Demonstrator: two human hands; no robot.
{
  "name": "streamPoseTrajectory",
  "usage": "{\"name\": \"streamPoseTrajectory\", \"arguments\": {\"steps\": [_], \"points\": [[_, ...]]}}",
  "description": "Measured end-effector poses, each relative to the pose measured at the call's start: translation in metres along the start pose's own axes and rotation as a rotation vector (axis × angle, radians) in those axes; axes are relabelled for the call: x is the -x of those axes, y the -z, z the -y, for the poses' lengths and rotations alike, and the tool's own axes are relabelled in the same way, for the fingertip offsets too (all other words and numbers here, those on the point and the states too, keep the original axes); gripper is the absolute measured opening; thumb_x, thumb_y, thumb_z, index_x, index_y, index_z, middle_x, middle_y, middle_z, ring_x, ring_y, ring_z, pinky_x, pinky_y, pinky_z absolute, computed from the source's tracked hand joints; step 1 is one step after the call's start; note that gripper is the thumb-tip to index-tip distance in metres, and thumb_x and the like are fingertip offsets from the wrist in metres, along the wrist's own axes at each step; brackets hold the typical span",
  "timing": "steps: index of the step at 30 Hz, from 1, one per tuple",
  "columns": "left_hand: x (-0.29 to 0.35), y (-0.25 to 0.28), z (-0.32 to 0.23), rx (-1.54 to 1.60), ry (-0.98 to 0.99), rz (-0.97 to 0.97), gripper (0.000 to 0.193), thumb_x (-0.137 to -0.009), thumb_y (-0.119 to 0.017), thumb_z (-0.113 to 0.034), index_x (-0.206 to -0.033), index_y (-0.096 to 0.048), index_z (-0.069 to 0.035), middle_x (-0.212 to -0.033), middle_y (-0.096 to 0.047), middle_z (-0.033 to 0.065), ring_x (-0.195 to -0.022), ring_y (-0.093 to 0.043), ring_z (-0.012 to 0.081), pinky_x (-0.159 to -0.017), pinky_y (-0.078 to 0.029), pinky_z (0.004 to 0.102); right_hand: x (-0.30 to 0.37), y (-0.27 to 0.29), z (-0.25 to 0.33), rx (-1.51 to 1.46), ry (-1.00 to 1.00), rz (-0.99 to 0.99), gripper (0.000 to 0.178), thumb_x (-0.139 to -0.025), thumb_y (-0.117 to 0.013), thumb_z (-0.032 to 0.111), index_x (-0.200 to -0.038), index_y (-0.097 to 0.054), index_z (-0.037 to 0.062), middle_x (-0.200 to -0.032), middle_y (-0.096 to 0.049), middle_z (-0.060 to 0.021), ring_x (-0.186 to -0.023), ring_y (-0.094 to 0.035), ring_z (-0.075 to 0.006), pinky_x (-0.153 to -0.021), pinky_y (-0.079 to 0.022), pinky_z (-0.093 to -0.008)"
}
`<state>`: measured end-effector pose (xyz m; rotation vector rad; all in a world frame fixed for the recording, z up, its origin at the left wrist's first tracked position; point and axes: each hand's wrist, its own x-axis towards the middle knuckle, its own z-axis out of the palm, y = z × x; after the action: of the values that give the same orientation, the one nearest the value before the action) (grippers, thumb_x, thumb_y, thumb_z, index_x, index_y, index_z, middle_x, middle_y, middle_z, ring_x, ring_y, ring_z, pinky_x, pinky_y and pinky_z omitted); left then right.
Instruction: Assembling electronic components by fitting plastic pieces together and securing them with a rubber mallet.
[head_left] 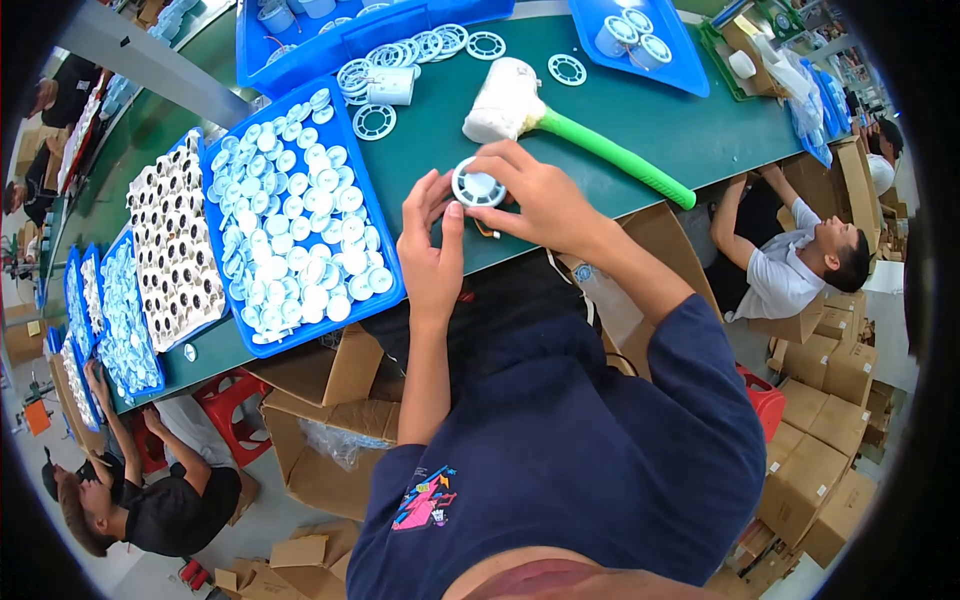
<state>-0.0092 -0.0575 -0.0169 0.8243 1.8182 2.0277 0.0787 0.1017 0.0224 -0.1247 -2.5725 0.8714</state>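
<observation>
In front of my chest, over the near edge of the green table, both hands hold a white round part with a slotted ring on top [478,186]. My right hand [545,200] pinches it from the right, thumb and fingers at its rim. My left hand [432,240] is closed about its left side, with its thumb up against it. A short bit of wire shows beneath the part; its lower body is hidden by my hands. Just beyond lies a mallet with a white head [505,100] and a green handle [620,160].
To the left, a blue tray [393,270] holds many small white discs, beside an egg-crate tray [175,240] of dark-centred parts. Slotted rings [375,122] and a white cylinder [390,87] lie at the back. A blue bin [690,70] stands back right. People sit on both sides.
</observation>
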Motion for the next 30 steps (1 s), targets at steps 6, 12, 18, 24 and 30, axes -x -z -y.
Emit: {"name": "streamPoseTrajectory", "arguments": {"steps": [6,12,18,24,30], "points": [[-0.002,0.000,-0.007,-0.144,-0.037,0.029,0.042,-0.100,-0.065,-0.014,-0.137,-0.054,0.003,-0.115,-0.071,0.0175,-0.097,-0.069,0.0225,-0.090,-0.055,0.0352,-0.035,0.075,-0.054,0.095,-0.150,-0.493,0.047,-0.088,-0.082,0.031,-0.118,-0.065,-0.0006,-0.105,-0.069,-0.0140,-0.082,-0.068,-0.0201,-0.068,-0.056,-0.0307],[0.000,-0.003,-0.012,-0.194,-0.036,0.084,0.032,-0.099,-0.065,-0.012,-0.127,-0.061,0.002,-0.109,-0.071,0.0148,-0.092,-0.069,0.0206,-0.084,-0.056,0.0336,-0.049,0.118,-0.179,0.326,-0.310,-0.628,0.051,-0.092,-0.076,0.040,-0.118,-0.064,-0.0018,-0.109,-0.068,-0.0218,-0.095,-0.068,-0.0323,-0.081,-0.054,-0.0397],[-0.001,-0.001,-0.007,-0.194,-0.063,0.080,0.030,-0.098,-0.065,-0.010,-0.125,-0.062,0.002,-0.107,-0.070,0.0144,-0.090,-0.068,0.0210,-0.081,-0.055,0.0339,-0.047,0.109,-0.194,0.872,-0.328,-0.627,0.054,-0.089,-0.075,0.042,-0.126,-0.064,0.0042,-0.118,-0.063,-0.0234,-0.105,-0.063,-0.0394,-0.091,-0.051,-0.0475],[-0.004,-0.005,-0.010,-0.217,-0.043,0.056,0.030,-0.099,-0.065,-0.011,-0.127,-0.061,0.002,-0.104,-0.071,0.0143,-0.087,-0.068,0.0203,-0.080,-0.056,0.0334,-0.094,0.045,-0.083,0.391,0.043,-0.356,0.050,-0.092,-0.073,0.029,-0.137,-0.060,0.0099,-0.129,-0.060,-0.0196,-0.117,-0.060,-0.0396,-0.100,-0.050,-0.0473],[-0.003,-0.004,-0.009,-0.222,-0.046,0.047,0.032,-0.099,-0.065,-0.009,-0.128,-0.060,0.004,-0.103,-0.071,0.0147,-0.085,-0.067,0.0194,-0.079,-0.055,0.0330,-0.154,-0.045,-0.037,0.361,0.192,-0.037,0.072,-0.084,-0.081,0.026,-0.146,-0.049,0.0119,-0.130,-0.055,-0.0244,-0.119,-0.058,-0.0433,-0.094,-0.054,-0.0507]]}}
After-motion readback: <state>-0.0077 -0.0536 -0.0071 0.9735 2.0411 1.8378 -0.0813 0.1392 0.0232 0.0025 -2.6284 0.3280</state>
